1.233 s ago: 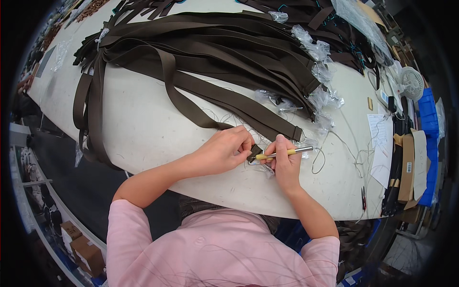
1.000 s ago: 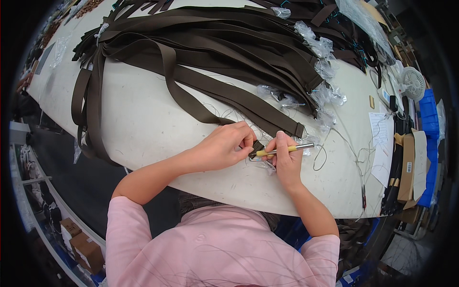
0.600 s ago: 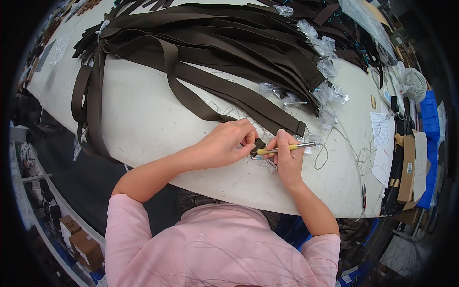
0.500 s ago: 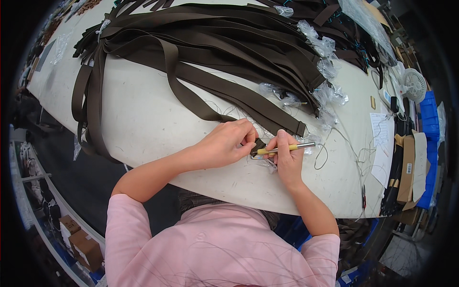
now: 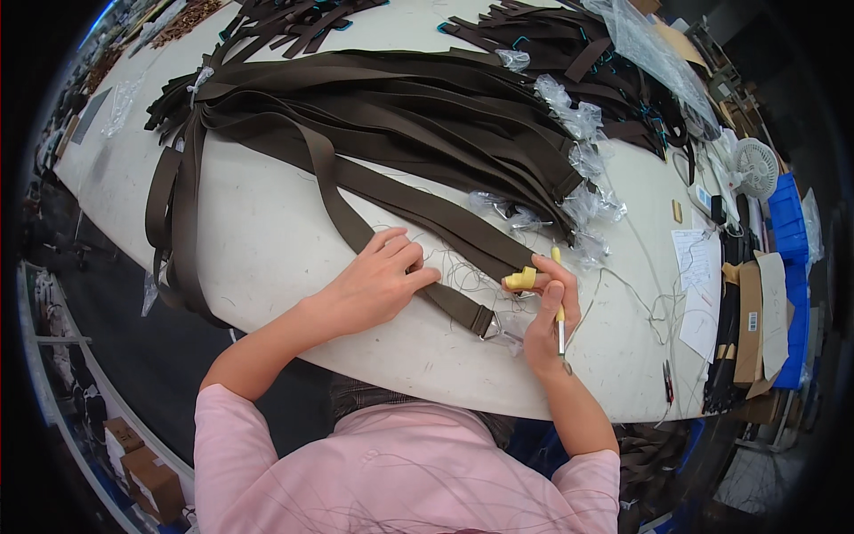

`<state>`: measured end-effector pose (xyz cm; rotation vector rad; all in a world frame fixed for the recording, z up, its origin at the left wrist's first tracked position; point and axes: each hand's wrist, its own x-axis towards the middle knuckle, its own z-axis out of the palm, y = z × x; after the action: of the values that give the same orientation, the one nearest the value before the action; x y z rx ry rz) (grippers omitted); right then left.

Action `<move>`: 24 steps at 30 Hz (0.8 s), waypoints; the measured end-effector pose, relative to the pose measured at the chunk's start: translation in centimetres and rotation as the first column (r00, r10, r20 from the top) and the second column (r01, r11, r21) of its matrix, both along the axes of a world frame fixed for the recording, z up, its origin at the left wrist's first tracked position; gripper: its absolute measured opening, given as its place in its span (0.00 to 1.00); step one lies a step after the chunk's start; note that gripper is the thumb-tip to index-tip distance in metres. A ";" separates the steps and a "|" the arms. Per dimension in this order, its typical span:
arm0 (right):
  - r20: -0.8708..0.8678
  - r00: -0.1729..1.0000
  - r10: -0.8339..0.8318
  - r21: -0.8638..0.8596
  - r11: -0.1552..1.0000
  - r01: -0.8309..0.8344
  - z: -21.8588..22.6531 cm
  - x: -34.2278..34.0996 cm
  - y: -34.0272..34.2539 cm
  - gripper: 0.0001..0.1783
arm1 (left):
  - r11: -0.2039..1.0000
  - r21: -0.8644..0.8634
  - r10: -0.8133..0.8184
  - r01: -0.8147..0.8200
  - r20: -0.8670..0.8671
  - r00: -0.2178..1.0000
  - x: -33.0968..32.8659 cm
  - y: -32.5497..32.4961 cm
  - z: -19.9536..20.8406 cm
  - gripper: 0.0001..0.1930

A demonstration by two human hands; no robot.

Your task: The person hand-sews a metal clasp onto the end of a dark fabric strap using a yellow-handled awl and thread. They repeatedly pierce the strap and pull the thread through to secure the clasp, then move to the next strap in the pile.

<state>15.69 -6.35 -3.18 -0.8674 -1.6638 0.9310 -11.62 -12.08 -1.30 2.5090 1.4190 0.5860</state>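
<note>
I'm seeing both hands working around the center of the frame, above a white desk [image 5: 258, 222]. The left hand [image 5: 378, 280] is gripping a brown strap [image 5: 455, 307], fingers pinching it mid-frame; the strap is running from upper left down to right of center, its dark slider [image 5: 481, 320] and clear plastic wrap [image 5: 510, 331] lying just left of the right hand [image 5: 549, 307]. Right fingers are closing around a slim yellow-and-silver tool [image 5: 560, 316], which is standing near vertical in the frame; a yellow finger cover [image 5: 520, 280] is pointing left. A wider strap [image 5: 445, 227] is lying above, its end partly hiding behind that hand. A big strap bundle [image 5: 374, 98] is filling the upper middle; papers [image 5: 698, 276], a white fan [image 5: 756, 169] and a cardboard box [image 5: 756, 320] are sitting at right.
</note>
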 end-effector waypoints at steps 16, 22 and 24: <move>0.643 0.755 -0.129 0.394 0.901 -0.182 0.4 3.8 2.4 0.16 | 0.098 -0.027 0.995 -0.995 -0.017 0.098 -25.4 -16.6 -0.4 0.61; 0.660 0.732 -0.170 0.394 0.908 -0.144 0.4 4.7 2.2 0.17 | -0.056 0.041 0.987 -0.998 -0.147 -0.062 -26.1 -13.0 -2.0 0.67; 0.647 0.747 -0.154 0.376 0.916 -0.137 0.1 4.6 2.2 0.17 | -0.010 -0.172 0.988 -0.985 -0.156 0.017 -30.8 -15.0 -1.6 0.60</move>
<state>20.29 -4.16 -3.06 -0.9755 -2.3583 0.2152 -42.39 -27.05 -2.94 0.7624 2.9390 0.4871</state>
